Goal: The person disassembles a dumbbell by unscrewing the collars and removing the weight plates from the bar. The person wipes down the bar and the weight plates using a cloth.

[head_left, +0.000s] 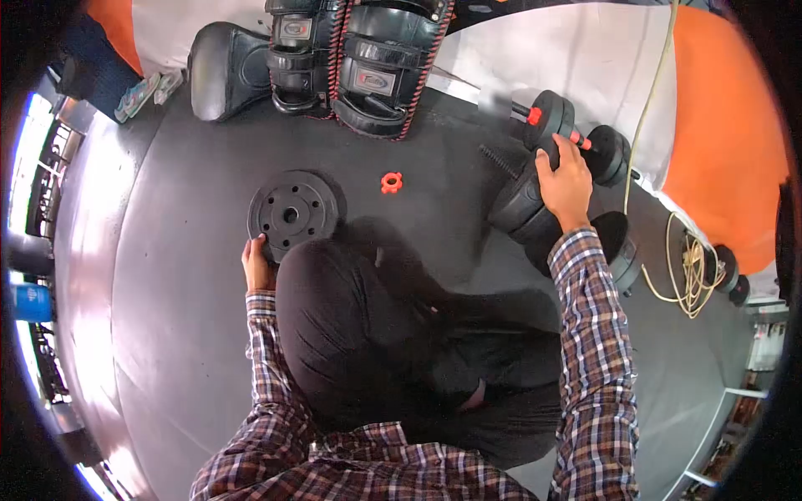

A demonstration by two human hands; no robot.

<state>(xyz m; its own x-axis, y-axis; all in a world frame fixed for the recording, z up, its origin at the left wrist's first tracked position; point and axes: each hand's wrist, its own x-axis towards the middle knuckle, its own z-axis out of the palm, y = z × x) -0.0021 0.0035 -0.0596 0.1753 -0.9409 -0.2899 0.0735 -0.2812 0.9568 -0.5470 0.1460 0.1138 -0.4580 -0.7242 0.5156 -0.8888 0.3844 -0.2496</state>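
Note:
My left hand (256, 262) grips the lower left edge of a round black weight plate (274, 204) that has a centre hole and a ring of smaller holes. Right of the plate, a red star-shaped collar nut (391, 183) lies on the mat. My right hand (569, 185) reaches over the dumbbells at the right, thumb and fingers apart. Beneath and beside it is a black dumbbell (518, 204) with a bare threaded bar end (499, 161). Just beyond the fingertips lies another dumbbell (550, 114) with red collars. Whether the palm touches a plate is hidden.
Black strike pads (380, 79) and a rounded black pad (219, 73) stand along the far wall. A coiled pale cord (693, 271) lies at the right, near more dumbbell weights (727, 265). My bent, dark-clothed leg (326, 309) is between my arms.

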